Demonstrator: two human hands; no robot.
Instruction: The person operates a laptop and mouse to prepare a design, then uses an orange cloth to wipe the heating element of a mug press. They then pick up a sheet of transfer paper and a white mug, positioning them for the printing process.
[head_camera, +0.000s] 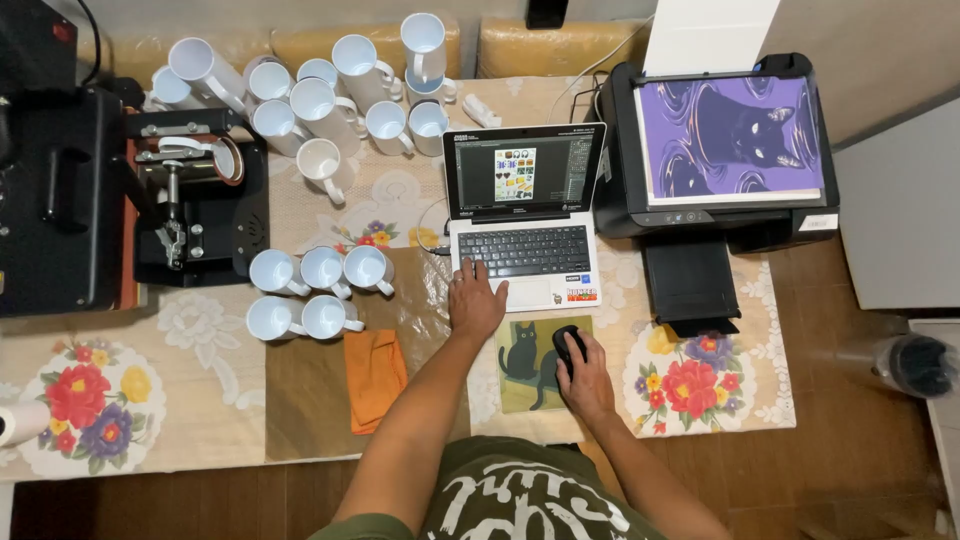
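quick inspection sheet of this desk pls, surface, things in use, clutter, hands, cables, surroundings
surface: table under a cream floral cloth with flower mats
job's things: open laptop showing an image grid; black mouse on a cat-print mouse pad
clutter: white mugs crowded at the back, five more nearer; orange cloth; mug press; paper roll at the left edge
grippers: left hand rests on the laptop's keyboard edge; right hand covers the mouse
cables: dark cables run behind the laptop toward the printer
surroundings: wooden floor; dark bottle on the right; purple cat print on the printer
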